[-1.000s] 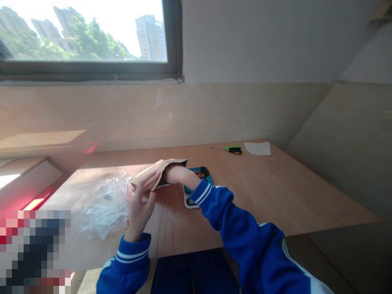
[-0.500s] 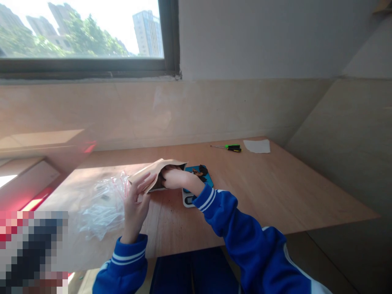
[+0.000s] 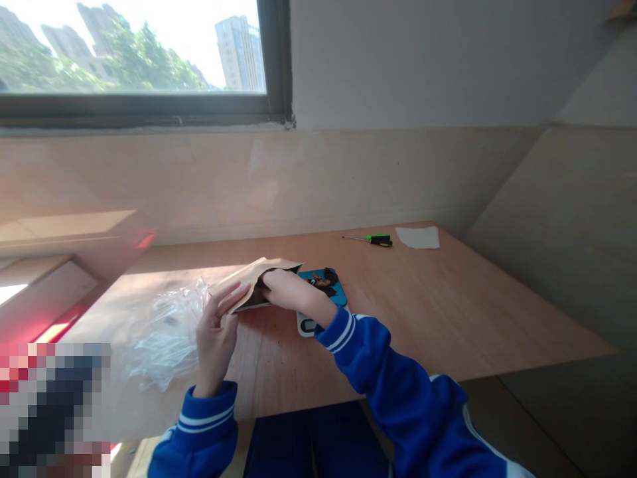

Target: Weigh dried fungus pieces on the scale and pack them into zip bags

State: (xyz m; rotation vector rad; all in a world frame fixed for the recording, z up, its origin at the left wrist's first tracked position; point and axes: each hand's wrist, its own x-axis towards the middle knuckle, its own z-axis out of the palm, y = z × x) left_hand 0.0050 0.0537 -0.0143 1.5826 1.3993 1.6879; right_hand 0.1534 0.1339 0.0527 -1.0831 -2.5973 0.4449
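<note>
Paper bag (image 3: 249, 273) gripped, right hand (image 3: 283, 287) inside

Reaching in seems the step; the next move likely calls for a steady mouth. Left hand (image 3: 216, 330) pinches the bag's side; the right fingers are hidden within, so their state cannot be told. Right of them lies a blue-topped scale (image 3: 341, 295). Half a second ago, the left hand sat slightly higher.

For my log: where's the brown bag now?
In the head view, left of centre, the bag is in the left hand, between the plastic and the scale, with the right hand inside it.
</note>
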